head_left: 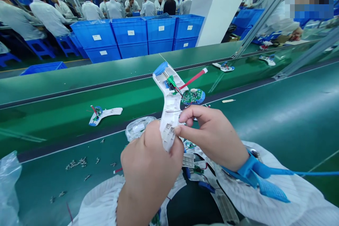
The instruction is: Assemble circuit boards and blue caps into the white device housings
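Observation:
My left hand (pixel 149 159) is closed round the lower end of a white plastic housing (pixel 169 102) that stands upright before me. My right hand (pixel 209 132) pinches the same lower end from the right, fingertips against a small grey part (pixel 167 135). The housing's upper end carries a blue cap (pixel 161 68), a green part and a red wire with a white tip (pixel 194 77). A round green circuit board in a blue ring (pixel 193 96) hangs beside it. A blue strap (pixel 255 176) with a cord circles my right wrist.
Another open housing (pixel 104 114) lies on the green conveyor belt (pixel 66 113), two more (pixel 224 66) lie farther right. Small screws (pixel 76 163) are scattered on the near bench, next to plastic bags (pixel 137 127). More parts (pixel 196 169) lie below my hands. Blue crates (pixel 129 35) and seated workers stand beyond.

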`<state>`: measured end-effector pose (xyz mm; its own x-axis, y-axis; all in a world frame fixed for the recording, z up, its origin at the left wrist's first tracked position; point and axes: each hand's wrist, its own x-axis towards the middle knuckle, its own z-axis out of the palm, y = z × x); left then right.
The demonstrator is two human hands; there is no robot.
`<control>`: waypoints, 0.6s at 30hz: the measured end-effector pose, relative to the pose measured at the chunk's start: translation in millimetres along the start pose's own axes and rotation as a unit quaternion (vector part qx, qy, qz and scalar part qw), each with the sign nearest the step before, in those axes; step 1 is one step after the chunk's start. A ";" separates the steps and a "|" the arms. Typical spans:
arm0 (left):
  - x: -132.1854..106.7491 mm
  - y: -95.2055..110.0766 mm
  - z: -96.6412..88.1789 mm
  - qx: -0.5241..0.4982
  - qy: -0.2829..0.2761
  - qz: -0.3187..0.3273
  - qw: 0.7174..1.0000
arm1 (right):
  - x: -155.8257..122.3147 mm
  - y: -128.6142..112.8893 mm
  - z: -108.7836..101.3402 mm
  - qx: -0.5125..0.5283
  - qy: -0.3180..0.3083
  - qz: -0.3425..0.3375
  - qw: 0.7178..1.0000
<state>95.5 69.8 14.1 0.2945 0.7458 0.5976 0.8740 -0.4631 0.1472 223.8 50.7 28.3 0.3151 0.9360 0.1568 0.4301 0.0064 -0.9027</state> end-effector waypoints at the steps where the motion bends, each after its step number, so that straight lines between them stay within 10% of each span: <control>1: -0.3 -0.7 -0.6 -0.008 -0.004 -0.003 1.000 | -1.2 4.1 1.7 0.032 0.001 0.015 0.999; 8: -6.1 -10.1 -5.2 -0.057 0.003 0.008 0.998 | -7.1 20.5 12.9 0.324 -0.125 0.116 0.931; 18: -17.0 -7.6 -3.9 -0.076 0.005 0.048 0.996 | -8.6 7.5 23.5 0.459 -0.207 0.126 0.855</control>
<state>82.4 58.8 5.8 0.3693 0.6898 0.6227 0.7728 -0.6001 0.2063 204.4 51.0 10.8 -0.1072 0.9915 -0.0733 -0.5115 -0.1182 -0.8511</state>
